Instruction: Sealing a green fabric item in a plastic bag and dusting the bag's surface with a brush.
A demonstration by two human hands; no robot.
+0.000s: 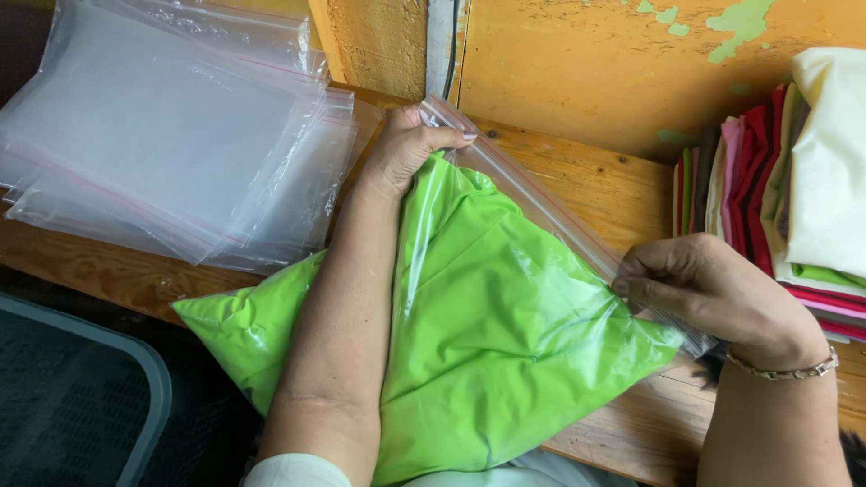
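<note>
Bag point(505, 316) of green cloth — zip edge pinched between both hands' fingers point(631, 287).

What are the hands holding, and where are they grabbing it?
Both hold a clear zip bag with green cloth inside, along its zip edge: left hand at the far end, right hand pinching the near end.
</note>
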